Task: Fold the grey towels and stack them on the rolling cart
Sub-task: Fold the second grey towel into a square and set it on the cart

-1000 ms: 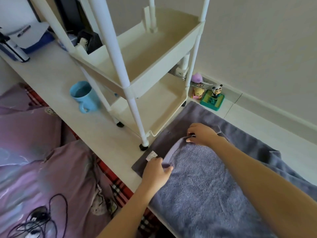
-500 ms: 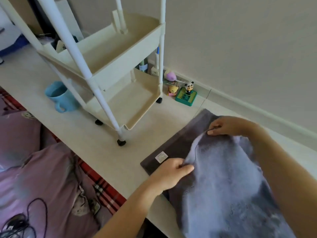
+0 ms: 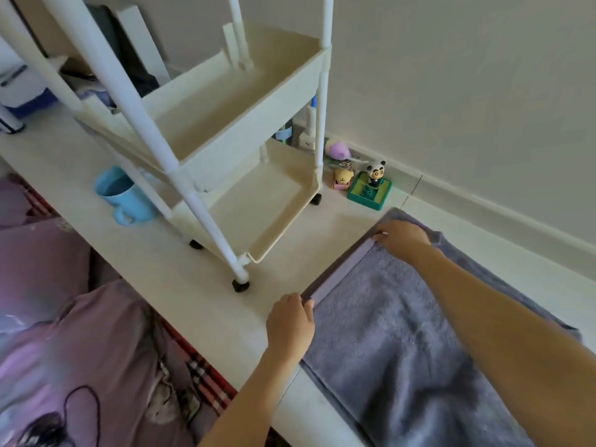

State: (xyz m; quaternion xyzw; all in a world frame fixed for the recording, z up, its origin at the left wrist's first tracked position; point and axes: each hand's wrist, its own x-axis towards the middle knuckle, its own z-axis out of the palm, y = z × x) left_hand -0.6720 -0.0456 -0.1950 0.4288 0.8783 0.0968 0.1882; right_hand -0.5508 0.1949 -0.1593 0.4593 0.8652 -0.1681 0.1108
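Now flat again: grey towel [image 3: 403, 343] spread on the white tabletop [image 3: 200, 295], right of the rolling cart [image 3: 225, 130], near end running off the table edge toward the camera. Half a second back the top layer was lifted and billowing between both hands; now laid down, its hemmed edge set just short of the darker under-layer's edge at the far-left end. So first fold looks placed, edges roughly matched, not yet smoothed. Left hand [image 3: 290, 324] at the near corner of that edge, fingers curled over the hem, apparently pinching it; right hand [image 3: 403, 237] at the far corner, fingers bent down onto the fabric, gripping or just pressing — cannot tell for sure. Likely still one or two folds to go before anything moves to the cart. Cart trays bare, no towels stacked yet; lower tray lip close to the towel's left edge, castor [image 3: 241, 285] just beside it, so little room to slide the towel leftward. Beyond that: blue mug [image 3: 124, 198] behind the cart leg, panda figure [image 3: 375, 172] on a green base [image 3: 369, 195] by the wall near the towel's far corner, small yellow and purple toys next to it. Purple bedding [image 3: 80, 350] and a black cable lower left, below the table edge.
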